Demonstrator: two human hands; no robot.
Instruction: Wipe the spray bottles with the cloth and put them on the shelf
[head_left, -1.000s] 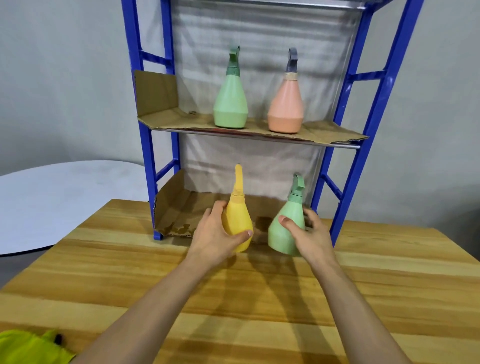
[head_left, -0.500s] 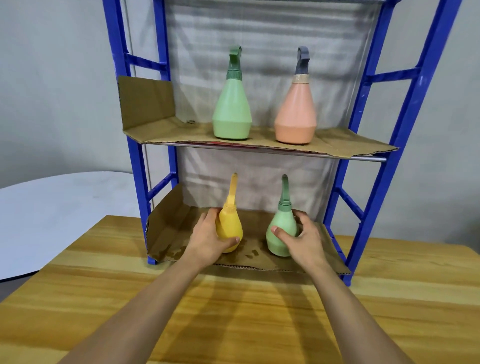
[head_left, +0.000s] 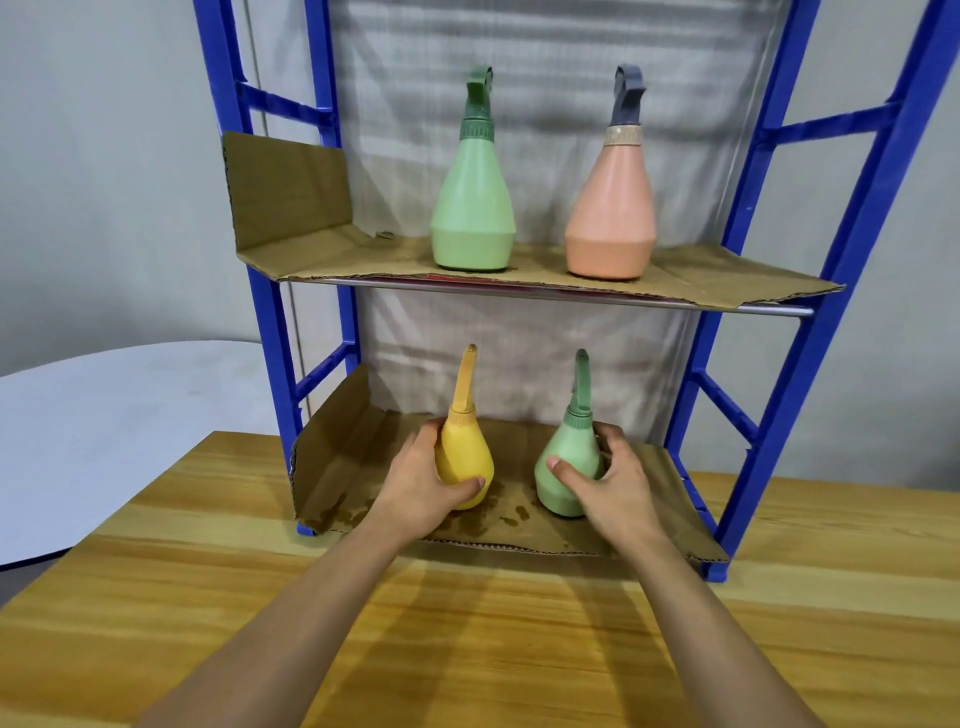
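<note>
Cardboard-lined bottom shelf (head_left: 363, 467), two small spray bottles gripped on it.

Left hand (head_left: 421, 483) wraps the yellow bottle (head_left: 465, 460) at 11 o'clock of the wooden table (head_left: 467, 649); right hand (head_left: 610, 488) clasps the small green bottle (head_left: 569, 467) at 1 o'clock. Both stand upright. Above, a tall green bottle (head_left: 474, 208) and pink bottle (head_left: 612, 208) stand apart on the upper shelf (head_left: 701, 283).

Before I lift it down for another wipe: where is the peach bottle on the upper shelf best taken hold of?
Take the peach bottle by the narrow upper body just under its beige collar, coming from the front. It stands upright, its wide base would fill a hand, and the front edge of the upper shelf is open. The upper green bottle stands well apart, so a grip should have room.
</note>
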